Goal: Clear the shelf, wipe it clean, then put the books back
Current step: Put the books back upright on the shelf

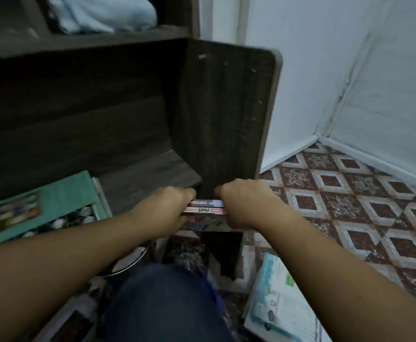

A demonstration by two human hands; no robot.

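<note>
From where I stand, the job looks somewhere in the middle. The left hand (175,206) and right hand (239,203) each grip one end of a small stack of books (205,209), fingers (189,193) curled tight round it, so neither hand is free. The stack hangs just off the front right corner of the shelf (152,174), close to the dark side panel (226,107).

The shelf board itself shows bare wood along its right half. A green book (54,193) lies flat towards its left front edge, and I cannot tell whether it rests on the board or in front of it. Another pale blue book (276,304) lies on the patterned floor (350,193) to the right.

I cannot tell whether the board has been wiped, as no cloth is in either hand. My guess is that clearing is mostly done. Whether this stack is going in or coming out, I cannot say.
</note>
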